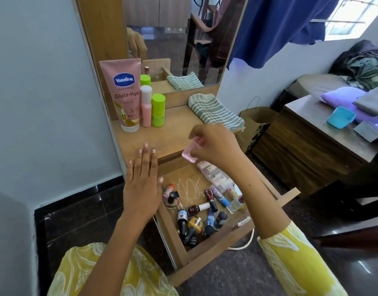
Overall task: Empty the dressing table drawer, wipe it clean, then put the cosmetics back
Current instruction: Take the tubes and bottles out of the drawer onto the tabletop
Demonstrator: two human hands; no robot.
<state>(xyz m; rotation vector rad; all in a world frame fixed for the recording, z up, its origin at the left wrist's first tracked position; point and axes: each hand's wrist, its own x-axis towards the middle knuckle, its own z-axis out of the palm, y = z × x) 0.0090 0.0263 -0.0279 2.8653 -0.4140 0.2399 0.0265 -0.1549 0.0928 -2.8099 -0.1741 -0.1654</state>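
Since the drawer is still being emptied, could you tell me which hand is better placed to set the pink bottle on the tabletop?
Right hand: it already holds the pink bottle above the tabletop; the left hand lies flat, holding nothing.

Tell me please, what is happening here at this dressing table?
A person is emptying the open wooden drawer. The right hand holds a small pink transparent bottle above the wooden tabletop; the left hand rests flat on the table edge. Many small nail polish bottles lie in the drawer. A pink Vaseline tube and a striped green cloth are on top.
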